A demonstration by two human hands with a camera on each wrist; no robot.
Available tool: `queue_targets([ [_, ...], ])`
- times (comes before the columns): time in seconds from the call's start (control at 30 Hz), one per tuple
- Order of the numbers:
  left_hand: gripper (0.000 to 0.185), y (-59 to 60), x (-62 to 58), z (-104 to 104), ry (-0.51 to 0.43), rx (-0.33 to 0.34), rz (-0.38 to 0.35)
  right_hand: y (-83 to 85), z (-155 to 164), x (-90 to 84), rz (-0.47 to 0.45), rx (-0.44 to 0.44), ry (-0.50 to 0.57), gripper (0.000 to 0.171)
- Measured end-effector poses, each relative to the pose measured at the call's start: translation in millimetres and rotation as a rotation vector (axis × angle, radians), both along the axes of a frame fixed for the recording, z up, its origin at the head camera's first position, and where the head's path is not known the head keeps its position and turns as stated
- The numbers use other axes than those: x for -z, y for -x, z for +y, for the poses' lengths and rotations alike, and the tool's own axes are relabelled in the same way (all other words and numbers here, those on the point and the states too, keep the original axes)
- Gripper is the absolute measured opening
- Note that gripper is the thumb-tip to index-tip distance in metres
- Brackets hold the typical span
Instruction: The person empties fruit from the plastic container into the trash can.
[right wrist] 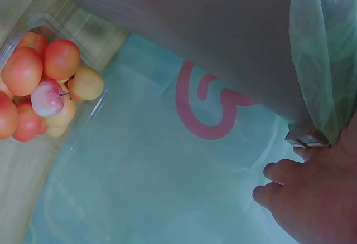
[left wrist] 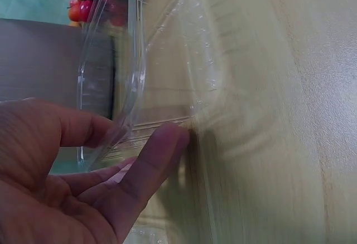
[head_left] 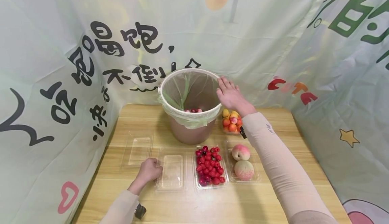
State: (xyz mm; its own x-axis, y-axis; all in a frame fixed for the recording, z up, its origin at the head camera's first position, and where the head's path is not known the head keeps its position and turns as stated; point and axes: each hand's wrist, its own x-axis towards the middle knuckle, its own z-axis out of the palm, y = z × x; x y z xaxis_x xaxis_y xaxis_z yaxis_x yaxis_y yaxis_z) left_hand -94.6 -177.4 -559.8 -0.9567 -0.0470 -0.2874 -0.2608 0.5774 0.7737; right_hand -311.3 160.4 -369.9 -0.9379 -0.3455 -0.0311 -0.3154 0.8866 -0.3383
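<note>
My left hand pinches the left edge of a clear plastic container on the table. Close up in the left wrist view, thumb and fingers meet at its rim. My right hand rests with fairly straight fingers on the right rim of a bin. The bin wears a pale green plastic bag folded over its rim, and some small reddish round fruits lie inside. Right of the pinched container sits a clear box of red berries and cherries.
Another clear container lies at the left. On the right, one box bears two peaches; behind it another holds orange and yellow fruits, also visible in the right wrist view. Printed cloth walls enclose the wooden table.
</note>
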Motion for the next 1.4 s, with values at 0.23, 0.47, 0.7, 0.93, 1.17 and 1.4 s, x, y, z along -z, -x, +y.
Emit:
queue_targets([
  [0.23,0.047,-2.1,-3.6,-2.8,0.017,-0.007,0.011,0.4,0.0,1.2,-0.009,0.002,-0.006,0.069],
  [0.47,0.056,-1.4,-8.4,-8.0,0.045,-0.01,0.046,-1.1,-0.5,0.0,-0.011,0.005,0.009,0.068],
  [0.7,0.056,-1.0,-12.1,-12.9,0.098,-0.018,0.099,-0.6,-1.2,-0.7,-0.012,0.0,0.009,0.068],
  [0.93,0.05,-1.0,-29.5,-10.1,0.175,0.007,0.18,-0.9,-1.0,-0.1,-0.022,0.001,0.011,0.068],
  [1.17,0.044,-1.6,-53.8,-1.2,0.27,0.024,0.323,-2.6,-1.1,-1.2,-0.022,-0.006,0.014,0.068],
  [1.4,0.038,1.6,-66.9,27.5,0.105,0.023,0.257,-0.5,-1.0,-0.5,-0.009,-0.003,0.019,0.069],
])
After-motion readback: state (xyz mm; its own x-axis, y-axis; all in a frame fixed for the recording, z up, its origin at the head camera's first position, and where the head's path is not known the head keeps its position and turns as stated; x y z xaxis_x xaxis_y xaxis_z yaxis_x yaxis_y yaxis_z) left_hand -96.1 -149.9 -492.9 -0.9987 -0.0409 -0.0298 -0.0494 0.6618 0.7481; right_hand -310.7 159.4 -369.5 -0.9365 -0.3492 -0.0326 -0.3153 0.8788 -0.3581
